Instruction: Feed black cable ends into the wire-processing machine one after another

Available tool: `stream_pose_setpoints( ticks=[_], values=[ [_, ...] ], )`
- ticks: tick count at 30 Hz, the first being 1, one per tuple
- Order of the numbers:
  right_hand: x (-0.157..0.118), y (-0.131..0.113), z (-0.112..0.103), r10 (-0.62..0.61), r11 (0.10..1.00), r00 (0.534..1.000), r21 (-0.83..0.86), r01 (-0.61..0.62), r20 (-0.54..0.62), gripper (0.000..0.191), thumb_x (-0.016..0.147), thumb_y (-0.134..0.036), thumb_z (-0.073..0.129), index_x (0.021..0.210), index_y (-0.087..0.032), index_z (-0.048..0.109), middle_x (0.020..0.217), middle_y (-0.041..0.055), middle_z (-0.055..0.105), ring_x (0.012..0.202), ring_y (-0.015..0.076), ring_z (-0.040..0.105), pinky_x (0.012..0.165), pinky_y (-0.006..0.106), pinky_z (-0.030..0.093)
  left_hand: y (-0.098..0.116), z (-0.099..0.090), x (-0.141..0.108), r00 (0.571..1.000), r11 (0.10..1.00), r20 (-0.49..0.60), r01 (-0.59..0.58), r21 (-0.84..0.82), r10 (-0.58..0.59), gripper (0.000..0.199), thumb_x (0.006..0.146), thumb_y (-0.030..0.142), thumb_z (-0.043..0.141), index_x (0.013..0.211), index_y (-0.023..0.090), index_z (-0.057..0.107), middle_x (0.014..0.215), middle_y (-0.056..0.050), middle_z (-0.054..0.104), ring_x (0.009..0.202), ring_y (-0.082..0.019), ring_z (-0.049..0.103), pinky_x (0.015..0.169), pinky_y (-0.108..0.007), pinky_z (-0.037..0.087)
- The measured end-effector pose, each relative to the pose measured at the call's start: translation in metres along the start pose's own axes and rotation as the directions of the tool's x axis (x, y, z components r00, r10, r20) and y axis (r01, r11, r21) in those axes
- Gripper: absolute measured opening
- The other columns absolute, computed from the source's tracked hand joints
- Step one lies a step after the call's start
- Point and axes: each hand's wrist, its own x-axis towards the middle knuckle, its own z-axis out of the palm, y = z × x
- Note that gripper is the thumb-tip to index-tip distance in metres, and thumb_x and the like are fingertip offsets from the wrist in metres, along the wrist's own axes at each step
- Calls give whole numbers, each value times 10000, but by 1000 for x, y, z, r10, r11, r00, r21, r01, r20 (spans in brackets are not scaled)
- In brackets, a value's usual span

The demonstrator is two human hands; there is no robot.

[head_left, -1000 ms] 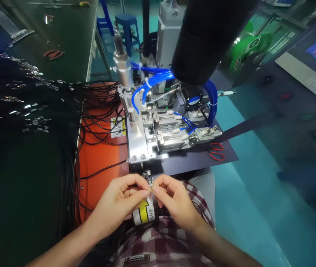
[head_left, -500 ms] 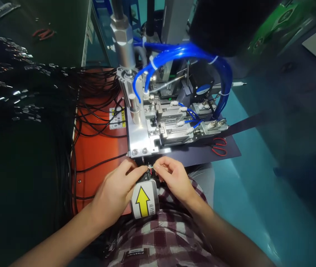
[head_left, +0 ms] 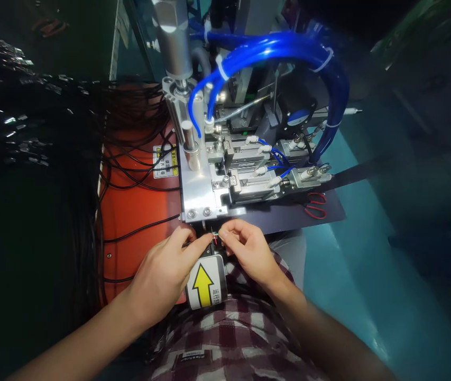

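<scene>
Small coloured wires, red and green among them, show between my fingertips at the front edge of the machine. My left hand is closed, thumb and index fingertips together at the left of the wires. From the other side, my right hand pinches the wires' right end between thumb and forefinger. Exactly what sits in the left pinch is hidden. Just below the fingers lies a white plate with a yellow arrow.
Black cables cross the orange surface at left, with a dark tangle beyond. A thick blue hose bundle arches over the metal cylinders. Red-handled cutters lie at right on the dark board.
The view has shifted a little, so the machine appears larger and the hoses higher. Both hands keep almost the same place and pinch at the wires.
</scene>
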Motion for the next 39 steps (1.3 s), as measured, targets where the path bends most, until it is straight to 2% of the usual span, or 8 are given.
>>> stream_pose_setpoints(
  ticks=[11,20,31,39],
  values=[
    [0,0,0,55,993,997,103,-61,62,259,778,-392,628,685,-168,539,608,-38,483,516,97,428,504,238,350,2,0,2,1000,1000,-5,3,-30,-3,322,910,131,393,1197,155,537,894,-58,503,727,-174,568,595,-268,477],
    [-1,-1,-2,54,994,994,91,-62,90,243,796,-370,613,696,-163,533,600,-44,468,520,92,424,509,232,347,2,0,1,1000,1000,5,-3,-2,3,323,907,129,398,1199,154,534,887,-59,508,713,-177,568,582,-271,474],
    [1,0,-4,-28,997,997,-66,32,66,173,818,-314,566,727,-169,542,588,-36,474,526,107,411,508,242,350,1,2,-2,999,998,50,-8,61,5,378,869,77,425,1227,157,514,882,-60,500,689,-181,550,557,-276,457],
    [-4,1,-2,-169,945,985,-279,172,35,142,867,-242,509,740,-183,530,663,-16,522,591,122,478,578,245,397,3,2,1,999,984,24,-51,173,48,334,907,114,356,1184,134,541,845,-61,528,645,-167,535,533,-264,447]
  ],
)
